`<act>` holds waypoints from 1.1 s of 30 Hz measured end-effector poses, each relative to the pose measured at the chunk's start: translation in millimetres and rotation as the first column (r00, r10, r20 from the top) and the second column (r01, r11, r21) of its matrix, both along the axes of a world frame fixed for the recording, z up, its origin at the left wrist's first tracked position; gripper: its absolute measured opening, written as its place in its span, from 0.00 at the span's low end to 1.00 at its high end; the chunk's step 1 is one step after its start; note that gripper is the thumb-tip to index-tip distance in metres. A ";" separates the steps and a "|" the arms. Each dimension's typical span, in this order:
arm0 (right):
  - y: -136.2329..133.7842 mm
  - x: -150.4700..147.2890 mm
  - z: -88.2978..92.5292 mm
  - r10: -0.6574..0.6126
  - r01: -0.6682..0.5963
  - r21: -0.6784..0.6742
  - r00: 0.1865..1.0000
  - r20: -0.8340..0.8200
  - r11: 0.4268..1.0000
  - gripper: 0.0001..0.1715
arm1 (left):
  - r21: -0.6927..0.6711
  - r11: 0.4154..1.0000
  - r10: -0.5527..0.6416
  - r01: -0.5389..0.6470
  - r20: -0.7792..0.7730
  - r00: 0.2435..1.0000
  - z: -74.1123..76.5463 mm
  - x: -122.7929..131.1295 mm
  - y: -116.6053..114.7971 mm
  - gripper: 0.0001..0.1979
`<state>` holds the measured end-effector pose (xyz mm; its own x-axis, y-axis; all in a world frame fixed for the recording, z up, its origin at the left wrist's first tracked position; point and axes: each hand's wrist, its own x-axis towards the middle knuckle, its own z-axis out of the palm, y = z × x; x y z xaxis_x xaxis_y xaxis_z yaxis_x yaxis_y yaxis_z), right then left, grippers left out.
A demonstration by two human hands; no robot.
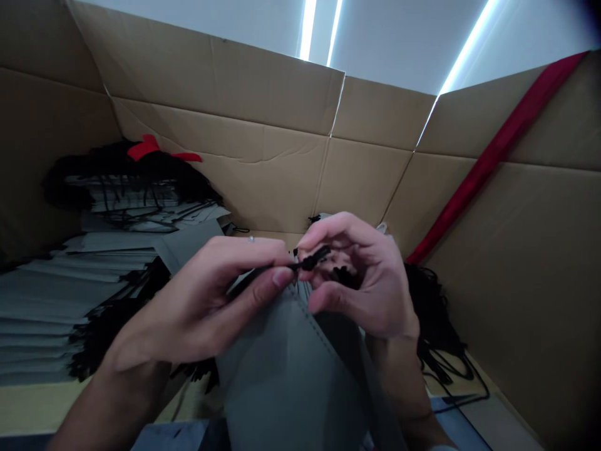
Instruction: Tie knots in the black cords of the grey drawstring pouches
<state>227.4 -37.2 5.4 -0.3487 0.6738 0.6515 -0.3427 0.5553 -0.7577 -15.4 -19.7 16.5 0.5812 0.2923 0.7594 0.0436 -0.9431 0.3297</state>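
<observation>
My left hand [201, 300] is closed, with thumb and forefinger pinching a black cord [307, 260] at the top edge of a grey bag [282, 369]. A knot shows in the cord just beyond those fingertips. Curled around the knotted end is my right hand [361, 275]; its fingers touch the cord while its thumb stands a little apart. Below both hands the bag hangs upright, with a dashed line running down near one edge. My fingers hide part of the cord and the bag's top.
Stacked grey bags [51, 313] with black cords fill the left side. More bags with a red strip [145, 149] lie behind them. Loose black cords [434, 313] are at the right. Cardboard walls [225, 125] enclose the space, and a red band [498, 156] crosses the right wall.
</observation>
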 end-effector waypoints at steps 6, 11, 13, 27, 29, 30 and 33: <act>-10.2 8.7 10.1 -0.307 0.303 0.063 0.949 0.066 0.951 0.25 | 0.021 0.995 0.100 -0.099 -0.036 0.994 0.1 1.6 -0.5 0.13; -11.6 4.6 8.5 -0.399 0.394 0.072 0.913 0.083 0.916 0.16 | 0.106 0.985 0.136 -0.133 -0.016 0.991 -4.3 4.8 -0.4 0.08; -12.0 2.2 7.2 -0.443 0.436 0.092 0.892 0.092 0.895 0.16 | 0.119 0.984 0.140 -0.135 -0.032 0.990 -5.1 6.2 -1.9 0.08; -12.1 -2.1 1.6 -0.493 0.470 0.192 0.864 0.098 0.861 0.15 | 0.192 0.956 0.208 -0.223 0.095 0.974 -17.1 19.0 0.9 0.04; -11.8 -4.7 0.4 -0.502 0.479 0.215 0.862 0.068 0.851 0.12 | 0.177 0.959 0.199 -0.222 0.137 0.970 -16.7 18.6 -0.9 0.03; -11.8 -5.5 0.0 -0.501 0.477 0.222 0.863 0.066 0.851 0.11 | 0.172 0.958 0.206 -0.229 0.145 0.968 -16.5 18.2 -1.7 0.02; -12.2 -4.6 -0.5 -0.485 0.455 0.214 0.867 0.113 0.864 0.11 | 0.190 0.948 0.235 -0.254 0.118 0.965 -16.9 16.7 -2.9 0.03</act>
